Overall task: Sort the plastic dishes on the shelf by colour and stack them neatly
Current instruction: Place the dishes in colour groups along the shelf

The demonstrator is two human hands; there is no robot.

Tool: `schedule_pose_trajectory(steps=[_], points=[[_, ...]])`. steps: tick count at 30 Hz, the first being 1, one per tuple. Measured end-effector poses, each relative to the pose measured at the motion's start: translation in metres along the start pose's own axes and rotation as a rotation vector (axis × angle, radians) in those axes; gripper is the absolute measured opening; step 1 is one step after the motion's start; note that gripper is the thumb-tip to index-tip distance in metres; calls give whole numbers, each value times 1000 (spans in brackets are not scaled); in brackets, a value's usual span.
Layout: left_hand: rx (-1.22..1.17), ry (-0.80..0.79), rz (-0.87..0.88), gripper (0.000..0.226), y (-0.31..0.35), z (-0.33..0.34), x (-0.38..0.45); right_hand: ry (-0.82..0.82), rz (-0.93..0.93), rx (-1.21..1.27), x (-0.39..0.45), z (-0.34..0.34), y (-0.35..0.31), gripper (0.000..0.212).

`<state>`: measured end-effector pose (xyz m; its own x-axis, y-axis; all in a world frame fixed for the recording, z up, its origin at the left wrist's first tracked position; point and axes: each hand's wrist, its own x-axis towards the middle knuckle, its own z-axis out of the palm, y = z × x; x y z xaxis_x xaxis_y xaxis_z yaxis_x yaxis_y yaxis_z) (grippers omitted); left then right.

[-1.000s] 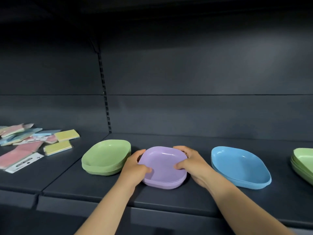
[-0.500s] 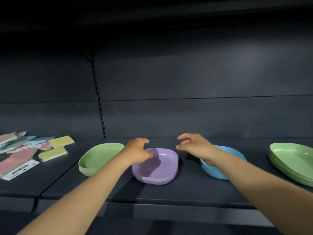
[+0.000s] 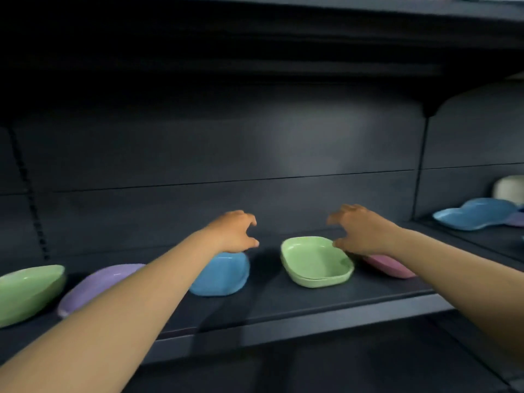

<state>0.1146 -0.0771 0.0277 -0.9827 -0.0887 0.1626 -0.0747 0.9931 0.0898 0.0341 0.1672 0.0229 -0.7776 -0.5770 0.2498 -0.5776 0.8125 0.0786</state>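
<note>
Head view: left hand (image 3: 236, 232) and right hand (image 3: 358, 229) hovering over the shelf (image 3: 283, 304), fingers loosely spread, gripping nothing. Green dish stack (image 3: 316, 265) sitting between them; blue dish (image 3: 224, 275) at 9 o'clock, pink dish (image 3: 387, 266) at 3 o'clock.

1. The pink dish (image 3: 390, 266) is mostly hidden behind the right arm.
2. The left forearm covers parts of the purple dish (image 3: 93, 287) and the blue dish (image 3: 224, 275).
3. The far-left green dish (image 3: 28, 290) is cut off by the frame's left edge.
4. At the right edge, the pale object (image 3: 509, 188) is blurred and cropped.
</note>
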Motion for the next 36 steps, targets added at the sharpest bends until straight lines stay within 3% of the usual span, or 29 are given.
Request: schedule_pose_trajectory(steps=[9,18,21,30,36], points=[[-85,11,109,50,205,29,45,-2,145,-5,-104,-3,196,58],[-217,-73,195,50,359,69,99,18,266,50,-179,2,336,51],[-235,-93,196,50,395,79,126,29,293,119,-190,6,374,48],[-337,-114,121,54,470,120,244,-134,280,153,-147,29,499,50],[-525,-183,-26,67,492,156,324,-358,270,207,-89,58,564,77]])
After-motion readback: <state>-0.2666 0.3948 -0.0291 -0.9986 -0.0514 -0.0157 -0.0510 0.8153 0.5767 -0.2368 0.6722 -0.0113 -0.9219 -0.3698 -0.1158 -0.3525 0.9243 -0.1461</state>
